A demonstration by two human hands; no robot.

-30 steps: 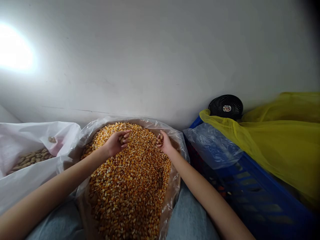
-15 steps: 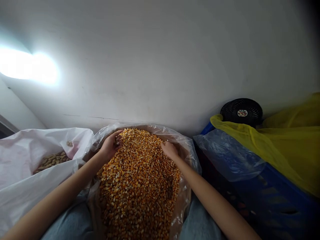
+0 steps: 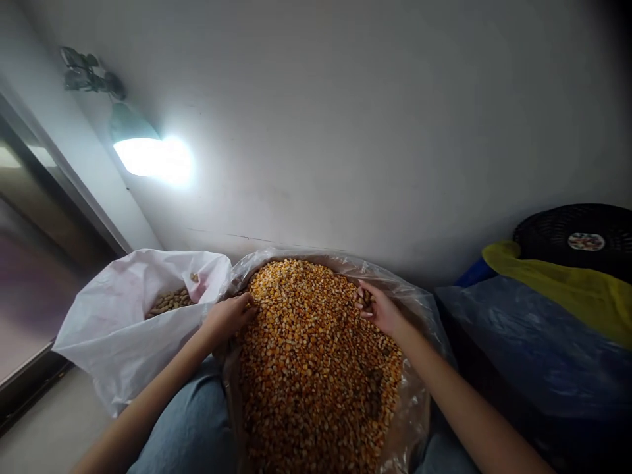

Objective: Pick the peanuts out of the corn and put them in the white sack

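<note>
A large clear plastic bag (image 3: pixel 417 395) is filled with orange-yellow corn kernels (image 3: pixel 311 349). At the upper left edge of the kernels is my left hand (image 3: pixel 232 317), palm down, its fingers bent and their tips partly hidden at the corn. Across the bag my right hand (image 3: pixel 380 308) is turned partly up, fingers curled around several brown pieces that look like peanuts. A few dark brown pieces (image 3: pixel 374 388) lie among the kernels at the right.
Left of the corn, a white sack (image 3: pixel 103 316) holds unshelled peanuts (image 3: pixel 172 301). A lit lamp (image 3: pixel 133 141) is on the wall. To the right are a black fan (image 3: pixel 548 230), yellow mesh (image 3: pixel 567 283) and clear plastic over something blue. My knees flank the bag.
The view has swung left, bringing the lamp and a door frame into sight. My right hand has turned up, showing brown pieces in it; my left hand has turned palm down.
</note>
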